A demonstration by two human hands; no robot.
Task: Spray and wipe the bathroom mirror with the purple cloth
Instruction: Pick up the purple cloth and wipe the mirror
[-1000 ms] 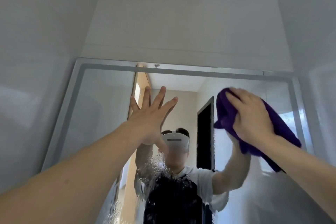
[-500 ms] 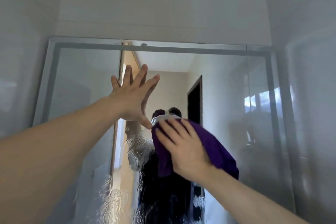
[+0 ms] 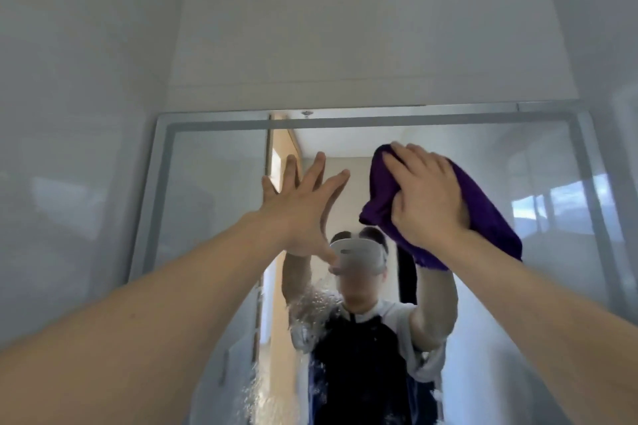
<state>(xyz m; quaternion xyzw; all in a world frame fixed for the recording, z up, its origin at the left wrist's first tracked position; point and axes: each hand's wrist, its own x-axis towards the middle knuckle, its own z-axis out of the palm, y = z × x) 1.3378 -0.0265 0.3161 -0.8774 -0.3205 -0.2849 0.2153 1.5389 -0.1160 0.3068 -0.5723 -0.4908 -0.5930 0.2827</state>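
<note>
The bathroom mirror (image 3: 214, 203) with a grey frame fills the lower middle of the view. My right hand (image 3: 426, 198) presses the crumpled purple cloth (image 3: 483, 210) against the glass near the mirror's top, right of centre. My left hand (image 3: 303, 207) lies flat on the glass with its fingers spread, just left of the cloth, holding nothing. Spray droplets and foam (image 3: 310, 317) cling to the glass below my left hand. The spray bottle is not in view.
White walls (image 3: 79, 114) close in on both sides, and a white wall panel (image 3: 362, 28) rises above the mirror. The mirror reflects a person in a headset, a wooden door and a dark doorway behind.
My right hand has swept the cloth from the lower middle of the glass up and to the right, near the top edge. The left hand stays flat on the mirror.
</note>
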